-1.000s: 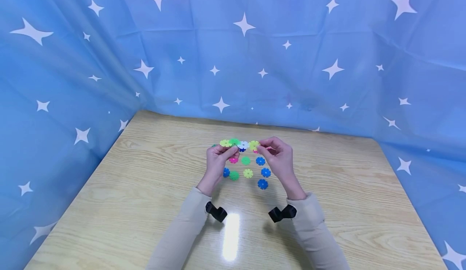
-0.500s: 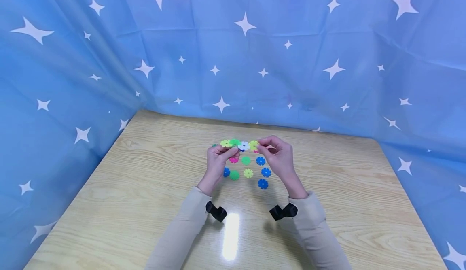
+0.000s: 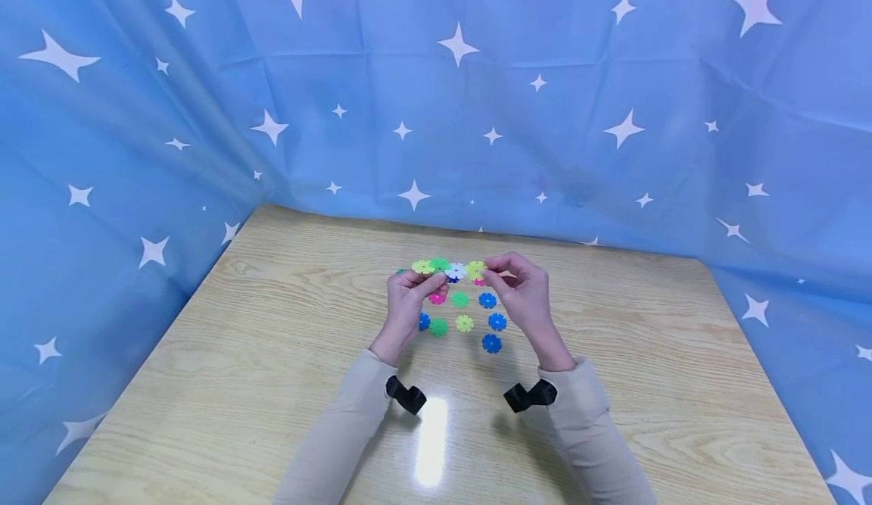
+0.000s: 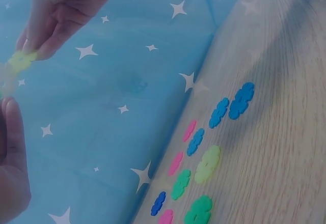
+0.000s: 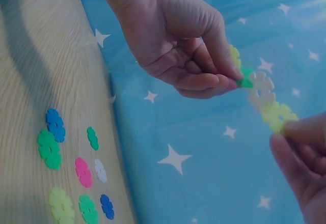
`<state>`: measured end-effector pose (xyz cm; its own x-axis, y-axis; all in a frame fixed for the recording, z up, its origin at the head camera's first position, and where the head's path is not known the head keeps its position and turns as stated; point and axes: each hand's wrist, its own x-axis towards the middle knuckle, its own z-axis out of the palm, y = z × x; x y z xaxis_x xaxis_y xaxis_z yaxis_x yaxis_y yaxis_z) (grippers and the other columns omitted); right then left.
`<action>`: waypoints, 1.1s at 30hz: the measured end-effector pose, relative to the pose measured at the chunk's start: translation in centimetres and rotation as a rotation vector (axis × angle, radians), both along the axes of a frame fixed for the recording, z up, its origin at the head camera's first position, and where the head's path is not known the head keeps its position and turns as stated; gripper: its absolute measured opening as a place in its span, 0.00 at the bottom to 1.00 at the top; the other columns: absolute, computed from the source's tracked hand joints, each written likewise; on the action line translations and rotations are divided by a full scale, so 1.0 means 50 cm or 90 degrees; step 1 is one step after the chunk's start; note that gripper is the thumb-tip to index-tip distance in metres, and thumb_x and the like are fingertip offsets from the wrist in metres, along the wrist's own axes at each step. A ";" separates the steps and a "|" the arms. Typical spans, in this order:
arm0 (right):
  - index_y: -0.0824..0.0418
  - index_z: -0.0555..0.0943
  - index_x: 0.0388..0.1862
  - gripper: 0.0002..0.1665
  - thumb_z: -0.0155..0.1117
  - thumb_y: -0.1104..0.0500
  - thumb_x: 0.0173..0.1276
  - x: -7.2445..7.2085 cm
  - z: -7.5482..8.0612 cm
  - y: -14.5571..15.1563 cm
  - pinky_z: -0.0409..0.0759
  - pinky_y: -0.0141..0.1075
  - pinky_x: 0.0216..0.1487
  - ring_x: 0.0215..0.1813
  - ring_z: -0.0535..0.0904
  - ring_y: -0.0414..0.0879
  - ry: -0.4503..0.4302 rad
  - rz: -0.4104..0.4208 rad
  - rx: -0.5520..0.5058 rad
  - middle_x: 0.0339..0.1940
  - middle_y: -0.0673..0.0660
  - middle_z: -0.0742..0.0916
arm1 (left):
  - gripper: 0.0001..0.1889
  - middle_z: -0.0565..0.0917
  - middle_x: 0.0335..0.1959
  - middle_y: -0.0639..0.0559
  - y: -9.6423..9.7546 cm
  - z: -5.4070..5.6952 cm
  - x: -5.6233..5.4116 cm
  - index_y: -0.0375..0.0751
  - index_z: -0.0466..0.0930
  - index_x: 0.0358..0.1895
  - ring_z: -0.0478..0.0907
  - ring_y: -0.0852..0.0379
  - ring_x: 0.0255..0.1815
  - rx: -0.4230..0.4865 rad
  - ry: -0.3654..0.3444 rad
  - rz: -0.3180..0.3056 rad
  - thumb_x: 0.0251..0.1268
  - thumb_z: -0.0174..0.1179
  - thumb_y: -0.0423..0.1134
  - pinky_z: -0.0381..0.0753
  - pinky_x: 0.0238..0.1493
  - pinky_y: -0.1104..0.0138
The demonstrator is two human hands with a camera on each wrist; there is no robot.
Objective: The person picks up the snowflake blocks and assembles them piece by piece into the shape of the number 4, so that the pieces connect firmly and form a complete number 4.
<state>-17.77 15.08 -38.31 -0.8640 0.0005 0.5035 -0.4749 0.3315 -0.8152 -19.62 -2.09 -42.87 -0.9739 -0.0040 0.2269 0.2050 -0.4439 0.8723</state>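
Observation:
Above the far half of the table, both hands hold a short row of joined plastic snowflake discs. From left to right it runs yellow [image 3: 421, 266], green [image 3: 439, 264], white [image 5: 262, 89] and yellow [image 5: 278, 116]. My left hand [image 3: 405, 307] pinches the green snowflake disc between thumb and fingers. On the other end, my right hand [image 3: 526, 294] pinches the right-hand yellow snowflake disc by its outer edge. Against the curtain in the right wrist view, the white disc shows linked between green and yellow.
Under the hands several loose snowflake discs lie on the wooden table [image 3: 272, 323]: blue [image 3: 492, 344], yellow [image 3: 465, 324], green [image 3: 438, 328] and pink [image 4: 175, 163]. A white disc [image 5: 100, 170] lies there too. A blue star-patterned curtain [image 3: 436, 111] surrounds the back and sides.

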 end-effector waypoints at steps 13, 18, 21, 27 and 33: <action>0.73 0.80 0.30 0.04 0.64 0.77 0.56 0.004 -0.004 -0.025 0.82 0.25 0.29 0.27 0.84 0.53 0.074 0.000 -0.024 0.30 0.68 0.85 | 0.12 0.83 0.18 0.56 0.007 0.002 0.003 0.43 0.83 0.24 0.81 0.63 0.20 0.021 0.006 0.016 0.57 0.59 0.23 0.84 0.29 0.72; 0.78 0.78 0.31 0.04 0.62 0.79 0.56 0.020 0.029 -0.033 0.83 0.27 0.30 0.27 0.84 0.55 0.037 0.026 -0.029 0.30 0.71 0.83 | 0.11 0.84 0.20 0.56 0.002 0.002 0.000 0.43 0.83 0.25 0.81 0.62 0.22 0.005 0.016 0.019 0.58 0.58 0.23 0.84 0.33 0.71; 0.79 0.78 0.33 0.04 0.62 0.78 0.57 0.021 0.035 -0.032 0.83 0.28 0.31 0.27 0.84 0.45 -0.003 0.031 -0.047 0.31 0.72 0.83 | 0.09 0.84 0.21 0.55 0.000 0.003 -0.002 0.42 0.82 0.27 0.82 0.61 0.24 -0.004 0.037 0.022 0.59 0.59 0.24 0.84 0.34 0.70; 0.78 0.78 0.35 0.06 0.63 0.77 0.58 0.008 0.018 -0.030 0.84 0.28 0.33 0.27 0.82 0.38 -0.041 0.016 -0.131 0.30 0.69 0.84 | 0.09 0.85 0.23 0.54 0.004 0.010 -0.001 0.42 0.82 0.29 0.83 0.61 0.26 0.003 0.037 -0.008 0.59 0.59 0.24 0.85 0.35 0.68; 0.77 0.79 0.36 0.07 0.65 0.74 0.58 -0.008 -0.006 -0.034 0.85 0.32 0.33 0.27 0.83 0.42 0.001 0.026 -0.143 0.31 0.71 0.83 | 0.11 0.85 0.25 0.54 0.017 0.007 0.000 0.44 0.82 0.29 0.83 0.61 0.28 0.015 0.010 -0.044 0.59 0.58 0.23 0.85 0.36 0.68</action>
